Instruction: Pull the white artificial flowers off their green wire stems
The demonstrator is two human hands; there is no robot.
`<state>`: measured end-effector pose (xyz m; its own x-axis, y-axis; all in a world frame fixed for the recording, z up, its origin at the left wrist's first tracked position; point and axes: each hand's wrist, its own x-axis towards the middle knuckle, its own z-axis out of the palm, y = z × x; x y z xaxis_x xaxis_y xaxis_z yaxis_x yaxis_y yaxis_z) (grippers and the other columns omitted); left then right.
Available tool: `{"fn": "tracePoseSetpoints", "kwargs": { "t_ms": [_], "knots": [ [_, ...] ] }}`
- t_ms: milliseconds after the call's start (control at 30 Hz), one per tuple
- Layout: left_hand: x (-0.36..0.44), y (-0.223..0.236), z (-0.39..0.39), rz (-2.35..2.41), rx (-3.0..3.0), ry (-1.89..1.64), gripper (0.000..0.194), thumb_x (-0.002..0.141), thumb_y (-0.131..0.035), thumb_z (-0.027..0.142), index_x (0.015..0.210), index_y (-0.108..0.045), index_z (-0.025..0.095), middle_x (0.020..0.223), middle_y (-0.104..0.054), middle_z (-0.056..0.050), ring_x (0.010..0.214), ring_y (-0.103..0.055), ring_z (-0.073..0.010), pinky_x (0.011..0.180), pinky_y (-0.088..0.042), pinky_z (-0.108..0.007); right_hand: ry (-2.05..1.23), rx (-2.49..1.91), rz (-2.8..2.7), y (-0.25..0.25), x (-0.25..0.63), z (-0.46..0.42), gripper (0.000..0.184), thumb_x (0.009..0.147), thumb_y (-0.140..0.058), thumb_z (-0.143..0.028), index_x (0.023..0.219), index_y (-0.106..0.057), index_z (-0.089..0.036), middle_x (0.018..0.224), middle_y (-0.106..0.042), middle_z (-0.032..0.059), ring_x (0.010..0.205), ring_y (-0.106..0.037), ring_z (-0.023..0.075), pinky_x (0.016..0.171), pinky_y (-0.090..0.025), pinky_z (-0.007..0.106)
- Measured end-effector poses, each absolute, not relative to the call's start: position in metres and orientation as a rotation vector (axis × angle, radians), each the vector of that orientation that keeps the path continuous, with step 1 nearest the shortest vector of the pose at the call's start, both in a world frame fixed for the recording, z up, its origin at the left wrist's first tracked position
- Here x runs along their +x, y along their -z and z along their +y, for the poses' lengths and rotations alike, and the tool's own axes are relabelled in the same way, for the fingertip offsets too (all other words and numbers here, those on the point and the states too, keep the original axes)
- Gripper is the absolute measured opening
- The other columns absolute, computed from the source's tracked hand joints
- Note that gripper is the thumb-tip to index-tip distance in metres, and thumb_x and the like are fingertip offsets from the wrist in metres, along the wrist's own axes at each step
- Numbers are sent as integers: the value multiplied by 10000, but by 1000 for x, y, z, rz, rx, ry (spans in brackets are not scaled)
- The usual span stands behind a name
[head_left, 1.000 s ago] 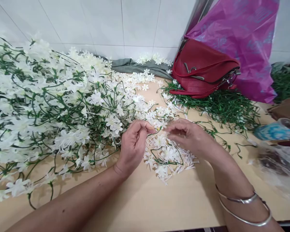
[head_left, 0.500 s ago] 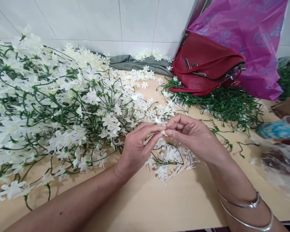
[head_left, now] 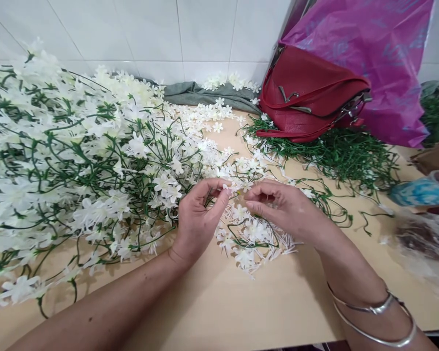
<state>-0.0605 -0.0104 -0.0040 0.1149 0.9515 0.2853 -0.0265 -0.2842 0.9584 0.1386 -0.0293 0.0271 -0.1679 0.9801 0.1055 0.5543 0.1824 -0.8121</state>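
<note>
My left hand (head_left: 199, 217) pinches a small white artificial flower (head_left: 226, 187) between thumb and fingertips. Just to its right, my right hand (head_left: 287, 209) has its thumb and fingers pressed together, a small gap away from the left fingertips. Whatever those right fingers hold is too small to make out. Below both hands lies a little pile of white stamens (head_left: 274, 241) with a few white blooms and green stems in it. A large heap of white artificial flowers on green stems (head_left: 95, 161) fills the left side.
Loose white petals (head_left: 217, 127) are scattered behind the hands. A red handbag (head_left: 310, 92) rests on bare green stems (head_left: 344, 158), with a purple plastic bag (head_left: 391, 73) behind it. On the right are a blue-patterned cup (head_left: 420, 191) and a clear plastic bag (head_left: 424, 243).
My hands have drawn apart slightly; the left moved a little left with the flower, and the right fingertips no longer touch the left ones.
</note>
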Motion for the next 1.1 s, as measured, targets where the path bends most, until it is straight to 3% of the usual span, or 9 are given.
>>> {"fn": "tracePoseSetpoints", "kwargs": {
  "t_ms": [167, 267, 400, 633, 833, 1000, 1100],
  "knots": [
    [-61, 3, -11, 950, 1370, -1367, 89, 942, -695, 286, 955, -661, 204, 895, -669, -9, 834, -634, -140, 804, -523, -258, -721, -1453, -2032, -22, 148, -30, 145, 773, -835, -321, 824, -709, -272, 881, -710, 29, 890, -623, 246, 784, -459, 364],
    [-62, 3, -11, 957, 1378, -1359, 118, 978, -656, 318, 976, -663, 200, 858, -660, -5, 823, -629, -140, 804, -523, -259, -765, -1539, -1999, -20, 155, -29, 97, 840, -723, -228, 762, -674, -259, 787, -697, 1, 742, -613, 199, 690, -435, 330],
    [-62, 4, -10, 949, 1387, -1349, 156, 997, -634, 341, 1001, -675, 190, 849, -670, -4, 808, -629, -135, 820, -531, -260, -666, -1690, -1793, -18, 161, -27, 112, 864, -696, -258, 756, -666, -250, 693, -688, -11, 616, -577, 174, 602, -399, 321],
    [-61, 5, -9, 948, 1368, -1343, 200, 987, -646, 383, 1022, -684, 190, 875, -688, -11, 835, -672, -146, 846, -563, -271, -373, -1659, -1569, -24, 154, -26, 66, 901, -631, -247, 946, -676, -235, 852, -684, 40, 746, -617, 201, 716, -469, 370],
    [-62, 7, -9, 927, 1335, -1338, 198, 982, -652, 376, 1012, -690, 184, 858, -691, -1, 834, -696, -141, 842, -571, -262, -466, -1585, -1457, -27, 150, -24, 188, 904, -652, -289, 1063, -706, -205, 844, -680, 42, 727, -640, 193, 719, -499, 368],
    [-61, 8, -8, 921, 1304, -1335, 185, 965, -677, 357, 1014, -711, 182, 873, -711, 0, 842, -728, -150, 818, -571, -248, -625, -1486, -1442, -21, 148, -22, 123, 890, -689, -312, 874, -717, -194, 750, -664, 19, 712, -604, 174, 705, -469, 335],
    [-61, 7, -9, 921, 1292, -1333, 190, 967, -670, 364, 999, -726, 185, 853, -721, 3, 844, -747, -163, 814, -575, -248, -704, -1427, -1445, -19, 146, -20, 136, 882, -696, -329, 861, -693, -194, 778, -657, 18, 733, -587, 174, 715, -459, 330]
  ]
}}
